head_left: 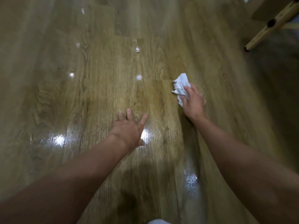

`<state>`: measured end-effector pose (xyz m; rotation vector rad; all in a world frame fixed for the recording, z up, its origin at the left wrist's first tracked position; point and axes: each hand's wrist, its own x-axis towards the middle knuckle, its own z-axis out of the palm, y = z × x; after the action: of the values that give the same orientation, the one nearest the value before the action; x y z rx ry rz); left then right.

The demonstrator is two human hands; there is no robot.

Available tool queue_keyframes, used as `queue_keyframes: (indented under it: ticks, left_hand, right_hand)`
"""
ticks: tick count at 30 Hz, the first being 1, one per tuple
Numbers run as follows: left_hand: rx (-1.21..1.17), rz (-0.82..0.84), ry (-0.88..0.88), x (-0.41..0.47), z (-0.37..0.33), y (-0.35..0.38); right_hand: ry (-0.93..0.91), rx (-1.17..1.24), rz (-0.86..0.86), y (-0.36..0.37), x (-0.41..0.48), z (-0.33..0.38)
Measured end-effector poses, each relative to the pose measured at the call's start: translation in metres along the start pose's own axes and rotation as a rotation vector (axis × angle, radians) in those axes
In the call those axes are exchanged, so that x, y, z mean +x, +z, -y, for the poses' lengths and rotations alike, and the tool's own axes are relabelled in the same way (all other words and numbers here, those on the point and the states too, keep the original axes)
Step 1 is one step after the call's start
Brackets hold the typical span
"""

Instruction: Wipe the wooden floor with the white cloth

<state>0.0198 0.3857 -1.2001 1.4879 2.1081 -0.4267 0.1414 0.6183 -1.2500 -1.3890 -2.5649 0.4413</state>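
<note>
The wooden floor point(100, 88) fills the view, glossy with bright light reflections. A crumpled white cloth point(180, 86) lies on the floor right of centre. My right hand point(193, 101) is on top of the cloth, its fingers curled into it and pressing it down; most of the cloth sticks out beyond the fingertips. My left hand point(131, 128) lies flat on the floor near the middle, fingers spread and straight, holding nothing. The picture is blurred by motion.
A pale wooden furniture leg point(268, 28) slants down to the floor at the top right, with a dark shadowed area behind it. A bit of white fabric point(156, 221) shows at the bottom edge.
</note>
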Motion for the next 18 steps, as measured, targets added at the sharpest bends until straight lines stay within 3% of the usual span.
queue_keyframes:
  ticks: [3,7,9,10,12,16,18]
  left_hand:
    - [0.039,0.055,-0.003,0.009,-0.004,-0.008]
    - [0.055,0.033,0.029,0.017,-0.013,-0.018]
    - [0.033,0.057,0.068,0.018,-0.021,-0.021]
    - [0.031,0.069,0.075,0.019,-0.022,-0.022]
    - [0.018,0.070,0.093,0.022,-0.020,-0.022]
    - [-0.016,0.037,0.095,0.021,-0.023,-0.023]
    - [0.002,0.018,0.067,0.021,-0.030,-0.023]
  right_hand:
    - [0.013,-0.001,0.002,0.005,-0.018,0.016]
    - [-0.466,-0.056,0.113,0.005,-0.099,0.015]
    - [-0.734,-0.140,0.241,-0.011,-0.090,-0.014]
    - [-0.778,-0.180,0.268,-0.019,-0.075,-0.029]
    - [-0.610,-0.175,0.200,-0.029,-0.037,-0.061]
    - [0.100,-0.168,-0.011,-0.030,0.011,-0.074]
    - [0.132,-0.242,-0.054,-0.019,-0.010,-0.042]
